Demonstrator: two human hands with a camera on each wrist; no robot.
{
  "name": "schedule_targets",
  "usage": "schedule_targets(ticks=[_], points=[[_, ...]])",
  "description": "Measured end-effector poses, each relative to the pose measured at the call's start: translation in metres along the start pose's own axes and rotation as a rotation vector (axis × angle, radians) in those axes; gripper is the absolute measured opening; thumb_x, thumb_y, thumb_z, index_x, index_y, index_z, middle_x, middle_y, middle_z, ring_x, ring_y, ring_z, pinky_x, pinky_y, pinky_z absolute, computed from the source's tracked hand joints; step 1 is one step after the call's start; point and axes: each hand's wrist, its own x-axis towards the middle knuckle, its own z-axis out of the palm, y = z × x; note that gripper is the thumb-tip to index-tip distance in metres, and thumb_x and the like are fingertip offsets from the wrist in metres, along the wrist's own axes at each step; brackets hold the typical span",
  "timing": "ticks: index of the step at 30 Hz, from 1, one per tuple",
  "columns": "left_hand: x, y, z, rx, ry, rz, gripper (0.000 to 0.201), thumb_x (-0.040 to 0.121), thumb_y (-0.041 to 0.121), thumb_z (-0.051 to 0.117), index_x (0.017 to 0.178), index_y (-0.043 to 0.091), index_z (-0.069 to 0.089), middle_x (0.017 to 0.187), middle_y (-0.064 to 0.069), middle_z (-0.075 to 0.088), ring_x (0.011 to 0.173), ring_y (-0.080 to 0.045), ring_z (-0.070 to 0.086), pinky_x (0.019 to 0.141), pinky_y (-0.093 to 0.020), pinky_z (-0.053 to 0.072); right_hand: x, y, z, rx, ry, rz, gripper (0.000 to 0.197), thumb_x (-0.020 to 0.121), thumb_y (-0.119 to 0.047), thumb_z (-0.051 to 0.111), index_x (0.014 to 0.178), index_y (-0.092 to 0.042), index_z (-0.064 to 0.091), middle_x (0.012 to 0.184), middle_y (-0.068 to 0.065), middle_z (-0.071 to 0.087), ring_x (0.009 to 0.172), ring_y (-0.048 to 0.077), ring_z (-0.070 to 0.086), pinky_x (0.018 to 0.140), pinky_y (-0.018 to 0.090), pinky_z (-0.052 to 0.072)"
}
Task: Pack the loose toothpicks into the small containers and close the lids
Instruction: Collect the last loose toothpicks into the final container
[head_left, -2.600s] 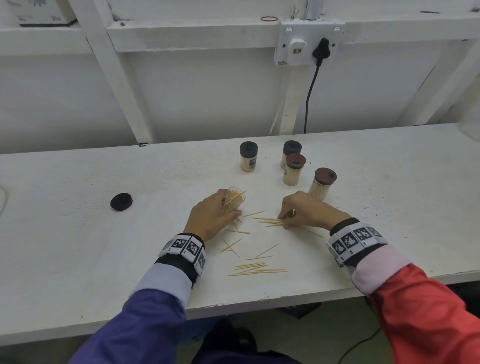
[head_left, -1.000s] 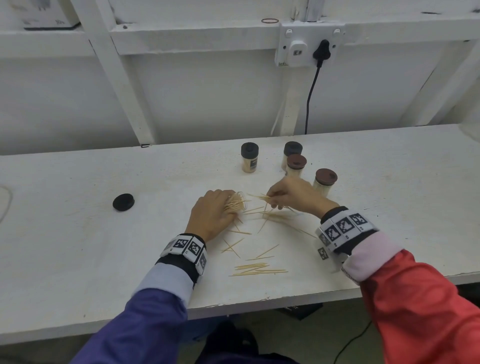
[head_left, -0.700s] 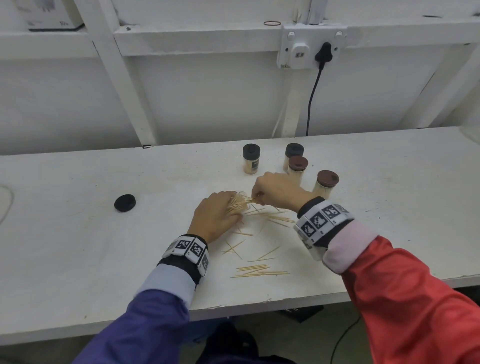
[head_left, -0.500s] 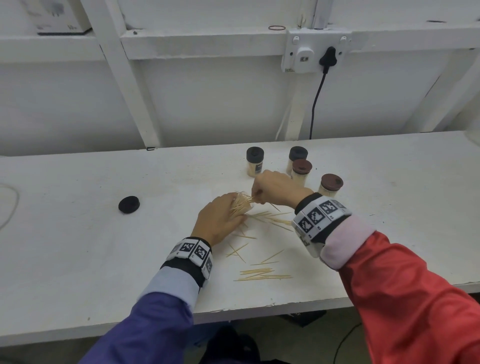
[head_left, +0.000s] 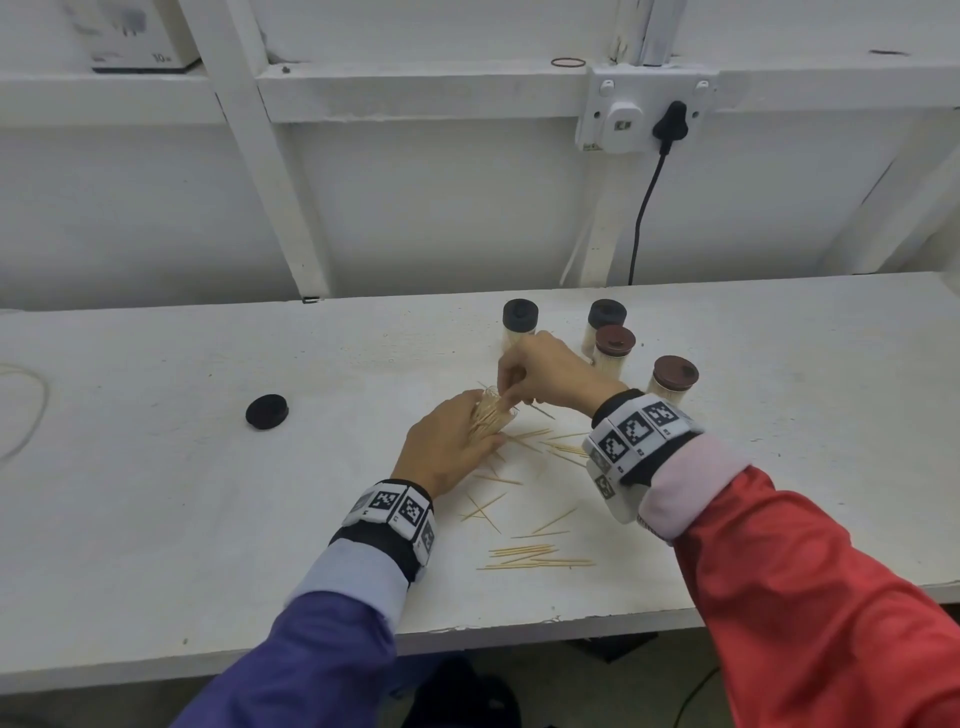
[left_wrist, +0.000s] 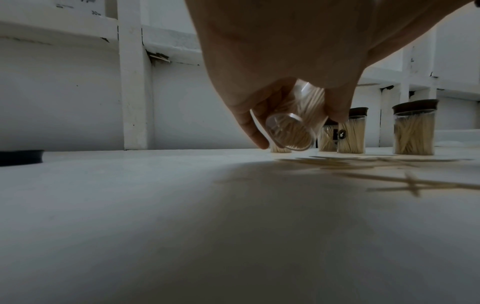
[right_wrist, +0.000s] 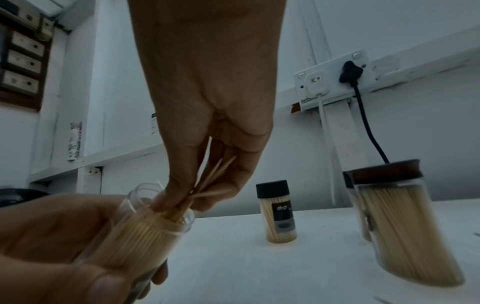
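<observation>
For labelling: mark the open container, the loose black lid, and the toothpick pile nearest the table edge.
open container (right_wrist: 145, 232): right wrist view, clear wall below the mouth.
loose black lid (head_left: 266, 411): head view, top face.
toothpick pile (head_left: 535, 556): head view, middle of the bundle.

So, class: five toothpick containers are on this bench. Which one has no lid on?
The tilted container held in the left hand; the four others stand upright behind it, lidded.
</observation>
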Motion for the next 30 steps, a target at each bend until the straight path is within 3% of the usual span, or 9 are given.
schedule_targets(ticks=[6,12,16,20,25,30], points=[[-0.001,0.000,0.000,-0.033,0.000,0.001,0.047,0.088,0.052,0.060,0.125,0.026,0.048,0.106,0.011,0.060,0.093,-0.014,0.058,0.076,-0.031,0.045,0.003,0.001,0.006,0.221,0.037,0.016,0.009,0.073,-0.006,0.081,0.079,-0.001,0.076,0.060,0.009,0.065,0.040,0.001,0.049,0.047,0.011,0.041],[0.000,-0.002,0.000,-0.041,0.006,-0.007,0.049,0.088,0.053,0.060,0.127,0.027,0.047,0.109,0.011,0.061,0.095,-0.014,0.058,0.077,-0.031,0.045,0.003,0.002,0.010,0.388,0.109,0.086,0.015,0.070,-0.001,0.083,0.074,-0.002,0.068,0.061,0.007,0.066,0.043,0.007,0.056,0.048,0.016,0.045],[0.000,-0.002,0.001,-0.042,0.013,-0.021,0.047,0.088,0.054,0.059,0.123,0.026,0.048,0.106,0.011,0.060,0.093,-0.015,0.058,0.076,-0.032,0.045,0.003,0.006,0.011,0.500,0.022,0.129,0.008,0.081,-0.003,0.075,0.084,0.004,0.072,0.072,0.010,0.068,0.060,0.011,0.062,0.055,0.020,0.052],[0.000,-0.003,0.000,-0.051,0.035,-0.024,0.046,0.088,0.052,0.060,0.123,0.024,0.048,0.107,0.008,0.061,0.095,-0.017,0.058,0.079,-0.036,0.048,-0.001,0.008,0.000,0.668,-0.104,0.153,0.021,0.091,-0.009,0.065,0.102,0.008,0.070,0.088,0.012,0.070,0.074,0.013,0.066,0.065,0.021,0.054],[-0.001,-0.001,-0.002,-0.045,0.047,-0.032,0.046,0.088,0.050,0.060,0.124,0.024,0.048,0.108,0.007,0.061,0.096,-0.019,0.058,0.079,-0.035,0.046,-0.007,0.009,-0.009,0.592,-0.167,0.117,0.031,0.080,0.012,0.067,0.110,0.005,0.068,0.091,0.013,0.069,0.080,0.013,0.065,0.073,0.018,0.054],[-0.003,0.000,-0.002,-0.043,0.041,-0.002,0.045,0.089,0.049,0.060,0.124,0.024,0.048,0.105,0.009,0.060,0.094,-0.017,0.057,0.077,-0.034,0.046,-0.005,0.010,-0.010,0.468,-0.037,0.086,0.019,0.081,0.013,0.065,0.095,0.002,0.070,0.091,0.021,0.070,0.080,0.025,0.071,0.070,0.021,0.057]])
